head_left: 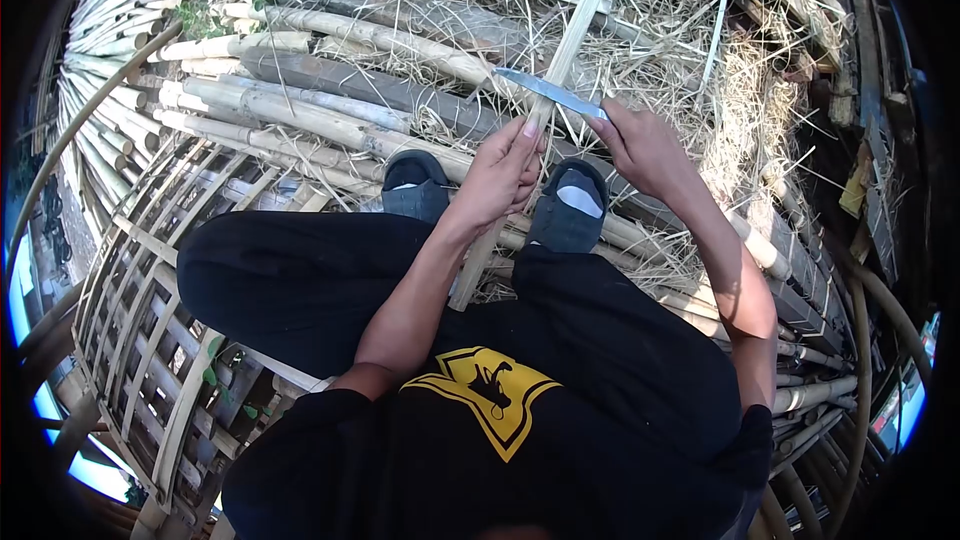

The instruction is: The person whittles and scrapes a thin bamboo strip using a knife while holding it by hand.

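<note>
Bamboo strip (580, 25): slanting from upper centre to mid-frame
Knife (548, 90): blade across the strip, upper centre
Left hand (503, 172): fingers closed around the strip
Right hand (645, 148): fingers gripping the knife's right end
Shavings (665, 75): strewn, upper right

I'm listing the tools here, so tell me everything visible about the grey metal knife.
The grey metal knife has a long, slightly curved blade, its tip toward the picture's left. The bare right hand grips and hides its handle. The blade crosses the pale, flat, bamboo-like strip, apparently touching it, just beyond the left hand.
</note>
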{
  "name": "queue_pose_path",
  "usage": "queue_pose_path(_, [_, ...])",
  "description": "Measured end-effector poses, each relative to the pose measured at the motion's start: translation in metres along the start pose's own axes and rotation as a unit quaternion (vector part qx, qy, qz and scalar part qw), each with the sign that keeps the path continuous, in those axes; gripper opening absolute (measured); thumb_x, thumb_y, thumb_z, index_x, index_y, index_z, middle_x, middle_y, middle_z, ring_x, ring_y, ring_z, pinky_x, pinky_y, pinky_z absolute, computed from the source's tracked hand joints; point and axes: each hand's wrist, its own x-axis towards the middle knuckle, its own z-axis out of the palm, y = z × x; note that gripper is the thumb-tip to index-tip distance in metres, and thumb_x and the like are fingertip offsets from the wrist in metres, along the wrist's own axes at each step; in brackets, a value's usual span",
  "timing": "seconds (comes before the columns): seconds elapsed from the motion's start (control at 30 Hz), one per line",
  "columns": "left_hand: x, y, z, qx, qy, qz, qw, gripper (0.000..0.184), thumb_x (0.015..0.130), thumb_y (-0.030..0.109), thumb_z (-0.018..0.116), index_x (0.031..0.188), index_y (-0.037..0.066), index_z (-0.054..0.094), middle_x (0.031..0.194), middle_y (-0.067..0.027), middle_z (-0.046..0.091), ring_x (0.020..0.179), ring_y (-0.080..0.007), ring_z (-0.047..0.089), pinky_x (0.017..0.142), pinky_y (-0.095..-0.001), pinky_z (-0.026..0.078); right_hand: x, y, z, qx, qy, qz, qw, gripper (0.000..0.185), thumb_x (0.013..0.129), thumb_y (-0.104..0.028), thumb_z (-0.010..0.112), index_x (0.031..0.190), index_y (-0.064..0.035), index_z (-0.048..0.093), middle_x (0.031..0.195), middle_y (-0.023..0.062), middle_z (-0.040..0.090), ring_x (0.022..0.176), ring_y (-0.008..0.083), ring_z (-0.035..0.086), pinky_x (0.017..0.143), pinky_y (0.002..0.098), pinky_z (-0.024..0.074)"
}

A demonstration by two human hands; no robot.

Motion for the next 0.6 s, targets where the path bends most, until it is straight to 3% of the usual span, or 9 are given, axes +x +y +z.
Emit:
queue_pose_path(0.13, [0.000,-0.001,0.000,-0.016,0.000,-0.006,1.000,0.033,0.103,0.039,0.038,0.089,0.010,0.044,0.053,0.0076,0.028,0.037,-0.0016,0.021,0.033,-0.0207,0.017,-0.004,-0.004,0.003,0.009,-0.026,0.023,0.999,0.027,0.098,-0.027,0.047,0.088,-0.0019,0.051,0.061,0.0210,0.053,0.061,0.0429,0.054,0.056,0.0503,0.0397])
queue_pose_path(0.33, [0.000,-0.002,-0.001,-0.022,-0.005,-0.012,1.000,0.031,0.103,0.037,0.037,0.089,0.010,0.044,0.053,0.0075,0.028,0.037,-0.0019,0.022,0.033,-0.0207,0.017,-0.009,-0.001,0.011,-0.005,-0.028,-0.003,1.000,0.031,0.096,-0.034,0.049,0.085,-0.0051,0.052,0.055,0.0192,0.053,0.054,0.0415,0.055,0.052,0.0511,0.0416])
queue_pose_path(0.53, [0.003,-0.003,0.005,-0.006,0.018,-0.027,0.999,0.029,0.103,0.037,0.036,0.093,0.010,0.044,0.055,0.0070,0.026,0.037,-0.0017,0.020,0.032,-0.0188,0.017,0.007,0.028,0.014,-0.106,0.035,-0.030,0.993,0.030,0.095,-0.036,0.049,0.087,-0.0080,0.055,0.056,0.0182,0.055,0.056,0.0407,0.057,0.052,0.0500,0.0433])
queue_pose_path(0.57, [0.001,-0.003,0.003,-0.011,0.021,-0.032,0.999,0.030,0.103,0.037,0.036,0.093,0.011,0.044,0.056,0.0067,0.026,0.037,-0.0017,0.020,0.033,-0.0190,0.016,0.011,0.040,0.013,-0.129,0.058,-0.024,0.990,0.030,0.096,-0.036,0.048,0.088,-0.0088,0.056,0.057,0.0182,0.056,0.056,0.0406,0.058,0.052,0.0499,0.0436])
queue_pose_path(0.6, [0.000,-0.003,0.001,-0.015,0.025,-0.035,0.999,0.030,0.103,0.038,0.036,0.092,0.011,0.043,0.056,0.0064,0.027,0.038,-0.0018,0.020,0.033,-0.0192,0.016,0.020,0.055,0.000,-0.096,0.093,0.089,0.987,0.038,0.098,-0.040,0.042,0.087,-0.0076,0.057,0.059,0.0168,0.059,0.058,0.0380,0.061,0.052,0.0488,0.0444])
